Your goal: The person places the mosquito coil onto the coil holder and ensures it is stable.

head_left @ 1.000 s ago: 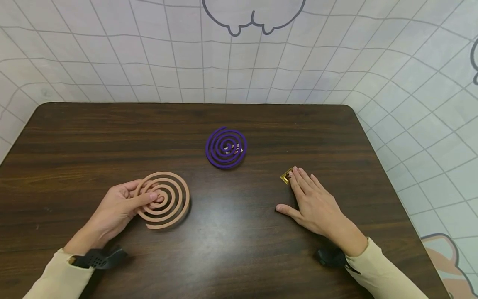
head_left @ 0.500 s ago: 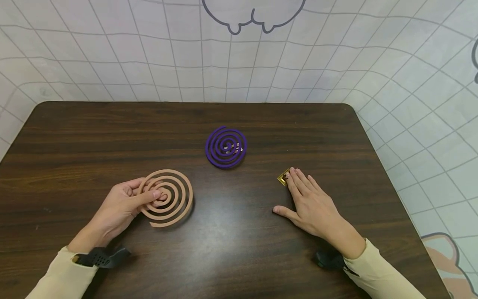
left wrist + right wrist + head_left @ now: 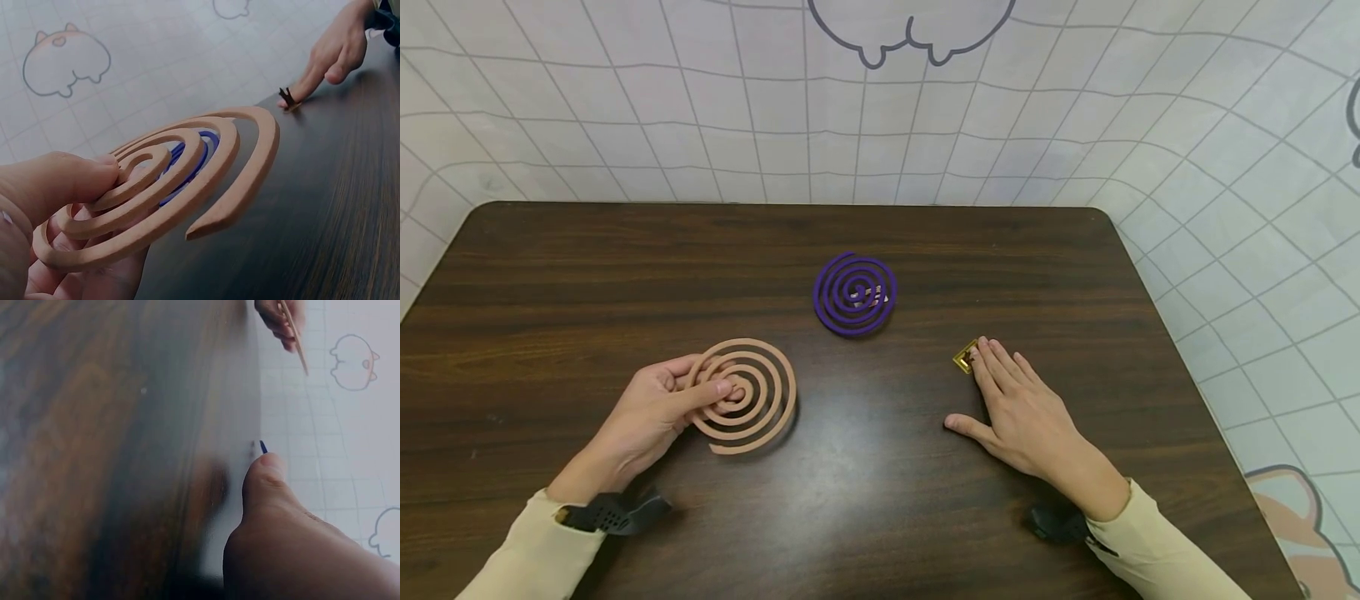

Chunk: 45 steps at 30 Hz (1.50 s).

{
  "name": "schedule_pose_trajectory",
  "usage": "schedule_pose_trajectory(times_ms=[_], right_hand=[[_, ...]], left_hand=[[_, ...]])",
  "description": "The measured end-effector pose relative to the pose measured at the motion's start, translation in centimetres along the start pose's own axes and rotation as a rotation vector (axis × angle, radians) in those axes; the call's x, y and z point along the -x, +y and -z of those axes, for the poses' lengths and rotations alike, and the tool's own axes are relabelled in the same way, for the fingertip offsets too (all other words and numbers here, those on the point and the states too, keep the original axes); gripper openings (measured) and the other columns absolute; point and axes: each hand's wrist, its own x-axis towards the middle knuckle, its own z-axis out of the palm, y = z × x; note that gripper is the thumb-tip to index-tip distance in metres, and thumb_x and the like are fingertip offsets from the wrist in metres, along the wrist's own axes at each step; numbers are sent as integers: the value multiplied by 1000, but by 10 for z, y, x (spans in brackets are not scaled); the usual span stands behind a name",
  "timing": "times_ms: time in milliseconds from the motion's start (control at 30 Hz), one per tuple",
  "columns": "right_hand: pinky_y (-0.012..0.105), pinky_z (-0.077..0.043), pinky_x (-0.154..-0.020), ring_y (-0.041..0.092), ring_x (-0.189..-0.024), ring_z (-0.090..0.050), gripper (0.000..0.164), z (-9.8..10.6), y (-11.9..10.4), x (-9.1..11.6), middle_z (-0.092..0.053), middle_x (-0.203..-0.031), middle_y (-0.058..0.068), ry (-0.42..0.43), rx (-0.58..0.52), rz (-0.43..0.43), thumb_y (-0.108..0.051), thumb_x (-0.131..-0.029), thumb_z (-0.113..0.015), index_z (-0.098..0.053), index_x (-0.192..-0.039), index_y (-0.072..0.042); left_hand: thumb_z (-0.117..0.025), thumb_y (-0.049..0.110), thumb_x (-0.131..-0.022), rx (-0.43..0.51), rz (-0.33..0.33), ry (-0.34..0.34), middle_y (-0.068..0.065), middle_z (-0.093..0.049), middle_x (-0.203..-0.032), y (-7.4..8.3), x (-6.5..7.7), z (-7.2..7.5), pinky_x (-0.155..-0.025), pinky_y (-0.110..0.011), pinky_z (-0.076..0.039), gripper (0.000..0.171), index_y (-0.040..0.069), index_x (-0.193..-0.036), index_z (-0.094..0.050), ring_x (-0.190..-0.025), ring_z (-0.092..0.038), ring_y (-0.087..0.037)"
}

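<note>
My left hand [image 3: 655,408] pinches a tan mosquito coil [image 3: 792,392], thumb on top near its centre and fingers underneath. In the left wrist view the coil [image 3: 267,147] is held above the table, tilted. My right hand [image 3: 1026,421] lies palm down with fingers extended, the fingertips on a small gold metal coil stand [image 3: 963,358]. An upright dark prong shows on the stand [image 3: 287,99] in the left wrist view. Farther back on the table lies a purple mosquito coil [image 3: 854,333], a small pale patterned piece visible through its rings.
The dark wood-grain table [image 3: 625,267] has rounded far corners. A white grid-patterned curtain [image 3: 775,108] with cartoon outlines hangs behind it and along the right side. Black wrist devices [image 3: 617,511] sit at both cuffs.
My left hand has shifted slightly right and up with the tan coil. The right hand has slid a little left, and the gold stand has moved left with it.
</note>
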Motion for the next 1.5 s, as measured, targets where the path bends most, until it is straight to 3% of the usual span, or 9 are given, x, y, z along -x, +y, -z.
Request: schedule_pose_trajectory(times_ms=[1500], right_hand=[[52, -24, -132, 29, -163, -19, 99, -3, -21, 0, -18, -174, 14, 4, -39, 40, -76, -98, -43, -24, -163, -4]], left_hand=[[-70, 9, -99, 43, -8, -47, -2, -79, -102, -7, -14, -24, -84, -22, -63, 43, -9, -132, -50, -95, -76, -8]])
